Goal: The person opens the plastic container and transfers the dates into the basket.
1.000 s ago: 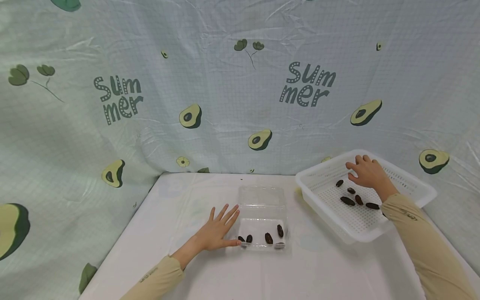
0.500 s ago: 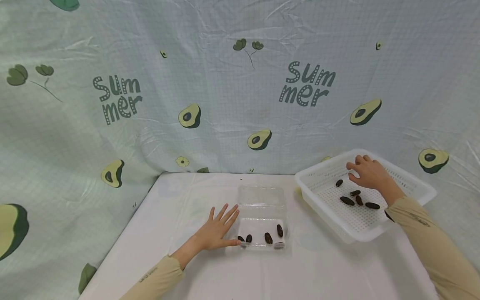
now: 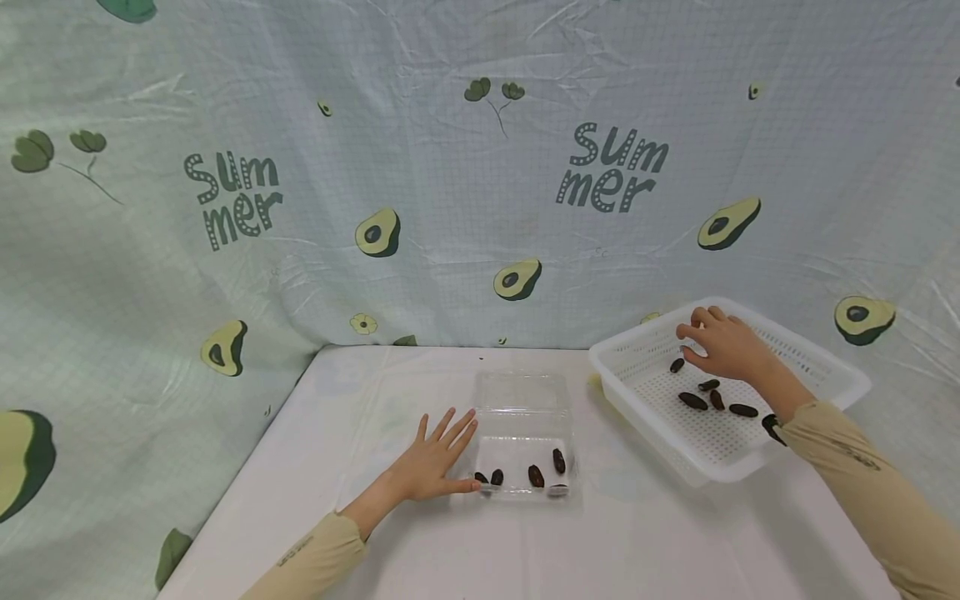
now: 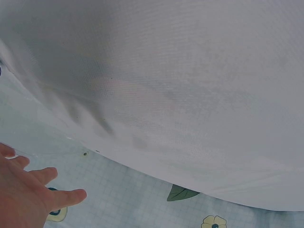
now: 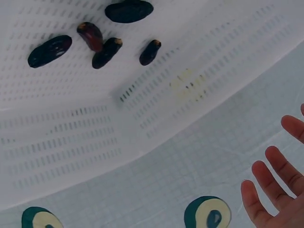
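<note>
My left hand [image 3: 431,465] lies with fingers spread beside a clear plastic clamshell box [image 3: 523,423], its thumb at the front left edge. The lid is folded back, and several dark brown dates [image 3: 536,476] lie in the box. Over the white perforated basket [image 3: 622,392] on the right hovers my right hand [image 3: 723,343], fingers loosely bent and nothing held. Below it several dates [image 3: 692,401] rest on the basket floor. The right wrist view shows the relaxed fingers [image 5: 273,178] apart from the dates [image 5: 50,51]. In the left wrist view, spread fingers [image 4: 45,175] show at the lower left.
A white cloth covers the table [image 3: 517,550]. Behind it hangs a pale curtain [image 3: 442,175] printed with avocados and lettering. The basket's raised rim [image 3: 855,392] reaches close to the curtain. My right sleeve [image 3: 862,475] passes over the basket's near right side.
My right hand has shifted slightly left over the basket. One date near the middle of the basket has turned. A date beside the right sleeve now shows more. The left hand stays in place.
</note>
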Demonstrator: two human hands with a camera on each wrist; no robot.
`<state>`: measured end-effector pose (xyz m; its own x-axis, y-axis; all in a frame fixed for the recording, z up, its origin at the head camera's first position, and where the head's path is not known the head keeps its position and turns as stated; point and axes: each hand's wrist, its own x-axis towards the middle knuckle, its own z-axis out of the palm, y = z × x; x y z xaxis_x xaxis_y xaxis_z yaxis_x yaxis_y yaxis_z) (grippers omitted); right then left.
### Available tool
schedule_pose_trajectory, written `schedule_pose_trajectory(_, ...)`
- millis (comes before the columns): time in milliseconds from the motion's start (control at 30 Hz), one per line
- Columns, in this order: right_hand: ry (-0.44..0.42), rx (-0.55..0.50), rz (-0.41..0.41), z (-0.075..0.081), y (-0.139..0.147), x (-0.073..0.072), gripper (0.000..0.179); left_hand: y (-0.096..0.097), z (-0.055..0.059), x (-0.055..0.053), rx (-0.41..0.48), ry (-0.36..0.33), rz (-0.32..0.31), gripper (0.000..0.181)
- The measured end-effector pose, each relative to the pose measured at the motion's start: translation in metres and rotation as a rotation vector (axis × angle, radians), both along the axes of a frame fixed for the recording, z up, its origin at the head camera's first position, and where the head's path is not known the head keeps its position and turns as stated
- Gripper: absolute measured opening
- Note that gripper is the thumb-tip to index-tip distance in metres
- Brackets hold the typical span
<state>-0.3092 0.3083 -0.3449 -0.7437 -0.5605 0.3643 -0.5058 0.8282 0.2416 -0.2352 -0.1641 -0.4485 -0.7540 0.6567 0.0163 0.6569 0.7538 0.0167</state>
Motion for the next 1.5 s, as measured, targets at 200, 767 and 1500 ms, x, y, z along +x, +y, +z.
schedule_pose_trajectory(200, 0.036, -0.02, 0.064, 0.009, -0.017, 0.008, 0.014, 0.0, -0.001, 0.0, -0.004, 0.0, 0.003, 0.089)
schedule_pose_trajectory(767, 0.083, -0.061, 0.312, 0.01, -0.083, 0.038, 0.025, 0.0, -0.001, 0.001, 0.004, 0.011, -0.005, 0.089)
schedule_pose_trajectory(1500, 0.026, 0.23, 0.521, -0.052, -0.169, 0.07, 0.031, 0.001, 0.002, 0.002, -0.003, 0.002, -0.001, 0.088)
